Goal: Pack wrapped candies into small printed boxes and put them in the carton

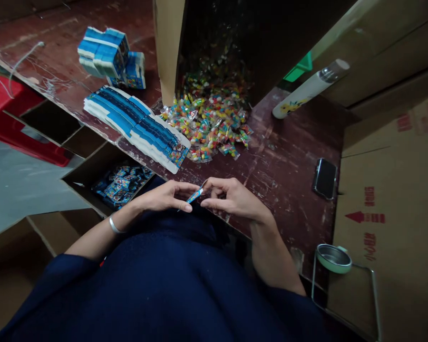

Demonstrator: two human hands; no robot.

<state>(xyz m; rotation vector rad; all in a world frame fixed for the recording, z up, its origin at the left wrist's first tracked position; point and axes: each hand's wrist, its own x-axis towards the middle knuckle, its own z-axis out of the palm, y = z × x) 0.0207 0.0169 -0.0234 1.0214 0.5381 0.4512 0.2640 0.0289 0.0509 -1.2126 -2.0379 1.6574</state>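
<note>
Both my hands meet at the near edge of the dark wooden table point(285, 161). My left hand point(166, 196) and my right hand point(230, 197) pinch between them a small flat blue carton point(195, 195), seen edge-on. A silver bangle sits on my left wrist. Just beyond my hands lies a long fanned row of flat blue cartons point(135, 126). A heap of small clear packets of coloured candy point(210, 126) spills from an open cardboard box point(167, 47) at the back.
More blue cartons point(110, 57) are stacked at the far left. A cardboard box with filled blue cartons point(123, 183) stands below the table's left edge. A black phone point(324, 178), a white bottle point(308, 90), a metal cup point(333, 259) and large cardboard boxes point(392, 199) are on the right.
</note>
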